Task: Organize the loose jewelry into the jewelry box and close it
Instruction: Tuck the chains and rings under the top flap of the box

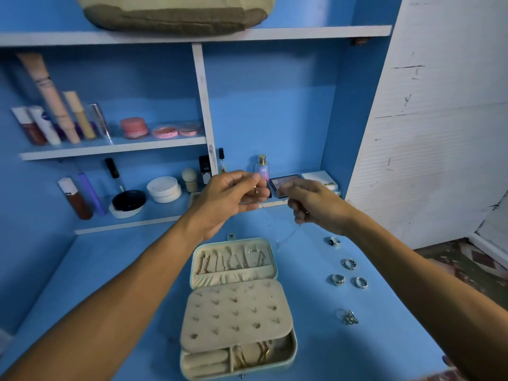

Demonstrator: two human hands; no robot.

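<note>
Jewelry box [295,350], pale green outside and cream inside, lies open on the blue tabletop [110,284] between the person's forearms. Its raised lid [274,259] is hung with several necklaces [228,261] above a gathered pocket. A cream earring panel [233,312] studded with small earrings is folded over the base. In front of the panel, ring rolls [206,360] fill the left compartment and gold bracelets [255,353] lie in the right one. Both hands are raised above the box, in front of the lower shelf. The left hand [231,199] has its fingers curled, with thumb and forefinger pinching one end of a thin chain [288,237]. The right hand [316,207] is also curled and pinches the same chain, which is hard to make out. A faint strand of it hangs below this hand toward the lid's right corner. Whether the strand touches the lid cannot be told. Right of the box, loose on the tabletop, lie a dark-stoned ring [334,241], three silver rings [349,264] and, nearer the person, a small silver cluster [348,317]. Behind the hands on the shelf stand a perfume bottle [262,167] and an eyeshadow palette [284,184]. Further left are white jars [164,188] and cosmetic tubes [74,199].
</note>
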